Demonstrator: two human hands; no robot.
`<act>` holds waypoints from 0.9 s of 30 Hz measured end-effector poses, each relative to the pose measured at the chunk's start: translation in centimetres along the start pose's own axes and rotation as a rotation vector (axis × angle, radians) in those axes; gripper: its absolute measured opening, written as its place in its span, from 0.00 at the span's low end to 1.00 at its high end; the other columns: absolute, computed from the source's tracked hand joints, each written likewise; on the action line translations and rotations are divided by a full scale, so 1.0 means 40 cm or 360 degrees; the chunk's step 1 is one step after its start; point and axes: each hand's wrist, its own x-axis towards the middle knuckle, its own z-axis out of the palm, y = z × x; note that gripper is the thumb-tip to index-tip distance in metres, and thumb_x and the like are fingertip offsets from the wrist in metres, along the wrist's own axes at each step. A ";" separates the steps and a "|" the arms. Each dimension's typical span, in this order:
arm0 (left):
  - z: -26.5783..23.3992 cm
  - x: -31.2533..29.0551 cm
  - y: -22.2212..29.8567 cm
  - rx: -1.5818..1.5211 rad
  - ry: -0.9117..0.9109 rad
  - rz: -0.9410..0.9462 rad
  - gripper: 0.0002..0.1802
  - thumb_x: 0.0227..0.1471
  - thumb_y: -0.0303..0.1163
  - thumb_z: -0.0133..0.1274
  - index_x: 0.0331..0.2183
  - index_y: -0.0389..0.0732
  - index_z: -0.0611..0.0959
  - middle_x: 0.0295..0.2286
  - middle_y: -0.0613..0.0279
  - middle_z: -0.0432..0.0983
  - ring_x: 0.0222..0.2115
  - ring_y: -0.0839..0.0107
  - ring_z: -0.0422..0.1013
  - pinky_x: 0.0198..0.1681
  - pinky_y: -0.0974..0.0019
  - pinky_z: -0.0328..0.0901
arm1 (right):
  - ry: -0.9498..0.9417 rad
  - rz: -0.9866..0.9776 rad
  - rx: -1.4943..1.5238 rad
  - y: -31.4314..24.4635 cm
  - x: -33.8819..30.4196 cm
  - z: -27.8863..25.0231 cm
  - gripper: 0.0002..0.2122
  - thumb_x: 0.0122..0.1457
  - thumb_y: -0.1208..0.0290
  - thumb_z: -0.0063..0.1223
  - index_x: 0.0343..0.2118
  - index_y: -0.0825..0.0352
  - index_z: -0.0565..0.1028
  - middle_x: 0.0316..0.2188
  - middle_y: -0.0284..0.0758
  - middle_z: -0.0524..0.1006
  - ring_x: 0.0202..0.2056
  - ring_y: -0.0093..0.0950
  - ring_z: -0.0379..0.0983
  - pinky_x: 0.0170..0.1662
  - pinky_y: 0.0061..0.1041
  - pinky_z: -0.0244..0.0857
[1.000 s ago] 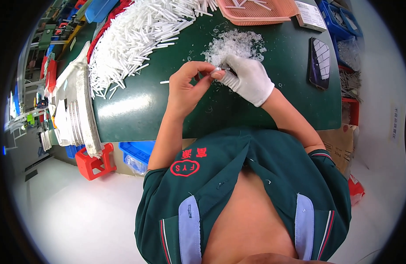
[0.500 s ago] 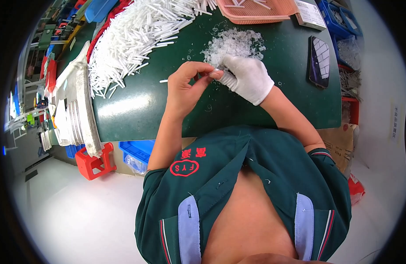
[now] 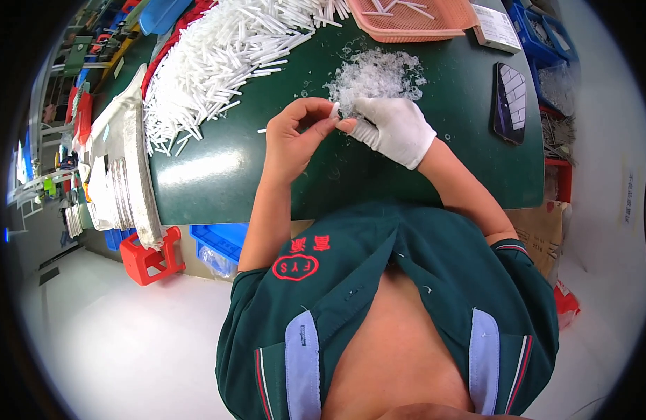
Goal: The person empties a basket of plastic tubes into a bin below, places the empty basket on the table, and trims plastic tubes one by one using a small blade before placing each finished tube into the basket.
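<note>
My bare left hand [image 3: 295,136] pinches a short white plastic tube [image 3: 334,110] between thumb and fingers over the dark green table [image 3: 218,175]. My right hand [image 3: 396,129], in a white glove, meets it at the fingertips and touches the same tube end. Just beyond both hands lies a heap of small clear plastic pieces [image 3: 375,77]. A big pile of white tubes [image 3: 225,56] spreads over the far left of the table. One loose tube [image 3: 262,130] lies left of my left hand.
A pink tray [image 3: 421,17] sits at the far edge with a few tubes in it. A dark phone [image 3: 510,101] lies at the right. White bags [image 3: 120,168] hang at the table's left end, with a red stool [image 3: 151,255] and blue bins [image 3: 214,241] below.
Both hands stay together at the same spot; the left fingers have shifted slightly on the tube. Nothing else has moved.
</note>
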 end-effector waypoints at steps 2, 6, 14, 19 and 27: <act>-0.004 0.000 0.004 -0.0120 0.0005 -0.0050 0.13 0.47 0.17 0.56 0.39 0.33 0.78 0.31 0.63 0.77 0.30 0.79 0.72 0.34 0.75 0.67 | -0.0036 0.0062 0.0040 0.002 0.000 0.001 0.19 0.56 0.50 0.51 0.29 0.66 0.72 0.19 0.44 0.72 0.26 0.48 0.71 0.28 0.38 0.65; -0.006 0.005 0.017 -0.0340 -0.0002 -0.0196 0.18 0.48 0.20 0.57 0.43 0.33 0.76 0.31 0.61 0.77 0.30 0.75 0.73 0.32 0.74 0.67 | 0.0004 0.0164 0.0094 0.002 0.000 0.004 0.18 0.55 0.53 0.54 0.31 0.66 0.72 0.20 0.44 0.73 0.25 0.46 0.72 0.29 0.36 0.66; -0.013 0.024 0.019 -0.0553 0.0089 -0.0176 0.19 0.48 0.20 0.56 0.44 0.33 0.74 0.31 0.57 0.76 0.32 0.67 0.76 0.31 0.68 0.71 | -0.0059 0.0365 0.0019 0.002 0.005 -0.001 0.18 0.52 0.56 0.56 0.38 0.67 0.74 0.26 0.44 0.78 0.32 0.43 0.76 0.36 0.36 0.69; -0.025 0.031 0.006 -0.0661 0.0240 -0.0266 0.14 0.49 0.23 0.57 0.39 0.34 0.75 0.31 0.54 0.78 0.31 0.65 0.77 0.30 0.68 0.72 | 0.0017 0.0285 0.0122 0.017 0.004 0.013 0.17 0.52 0.57 0.59 0.32 0.68 0.71 0.21 0.43 0.73 0.25 0.40 0.72 0.30 0.33 0.65; -0.012 0.021 -0.016 -0.0915 0.0282 -0.0387 0.06 0.51 0.25 0.56 0.33 0.39 0.77 0.30 0.54 0.79 0.29 0.66 0.77 0.27 0.70 0.70 | -0.0048 0.0354 0.0237 0.012 0.003 0.015 0.19 0.54 0.54 0.56 0.36 0.68 0.74 0.26 0.44 0.76 0.31 0.44 0.74 0.34 0.35 0.67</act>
